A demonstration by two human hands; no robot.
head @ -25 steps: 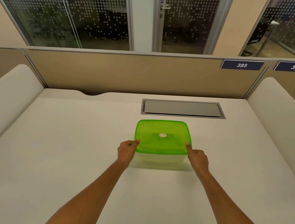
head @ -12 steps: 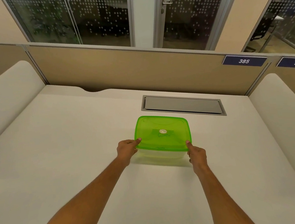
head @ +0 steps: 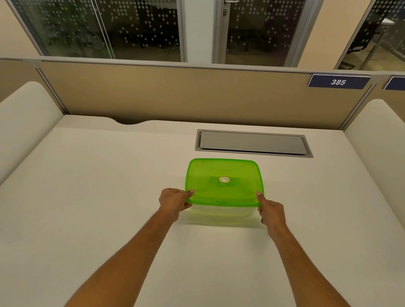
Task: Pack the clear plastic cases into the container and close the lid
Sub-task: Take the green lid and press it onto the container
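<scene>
A clear plastic container (head: 222,214) stands on the white desk (head: 92,210), covered by a translucent green lid (head: 223,183) with a small round sticker and handwriting on top. My left hand (head: 175,202) grips the lid's near left corner, thumb on top and fingers curled under the rim. My right hand (head: 271,212) holds the near right corner, its thumb pressing on the lid edge and its fingers curled at the container's side. I cannot make out any clear cases inside through the lid and walls.
A grey metal cable flap (head: 252,143) is set into the desk just behind the container. A beige partition (head: 191,91) with a "385" plate (head: 338,82) closes the back. Padded white dividers (head: 12,124) rise at both sides.
My right thumb has shifted from the lid's front edge to its right corner. The container has barely moved; the view has tilted a little.
</scene>
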